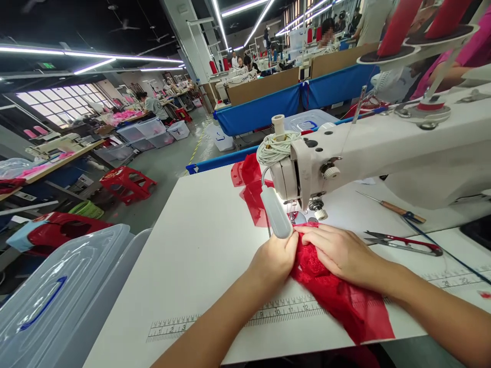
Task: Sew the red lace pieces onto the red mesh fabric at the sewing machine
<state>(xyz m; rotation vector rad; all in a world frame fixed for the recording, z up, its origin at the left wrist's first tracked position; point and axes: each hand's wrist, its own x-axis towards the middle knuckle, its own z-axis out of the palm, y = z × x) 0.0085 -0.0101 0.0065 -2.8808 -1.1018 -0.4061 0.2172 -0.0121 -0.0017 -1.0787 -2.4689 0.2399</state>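
Observation:
Red lace and sheer fabric [312,263] lies under the needle area of a white sewing machine [299,174] and trails toward the table's front edge. My left hand [276,255] is closed on the fabric's left edge, thumb and fingers pinched close to the presser foot. On the right side, my right hand [337,248] grips the same fabric, its fingers bent together over the lace. Both hands nearly touch in front of the needle. A pale lamp head [276,212] partly hides the left fingertips. More red fabric [253,191] lies behind the lamp.
Thread snips [404,243] and a wooden-handled awl [391,207] lie right of my right hand. Printed rulers [276,312] run along the white table [199,245]. A lidded plastic bin [69,291] stands left; red stools [128,184] are beyond. Other people work in the background.

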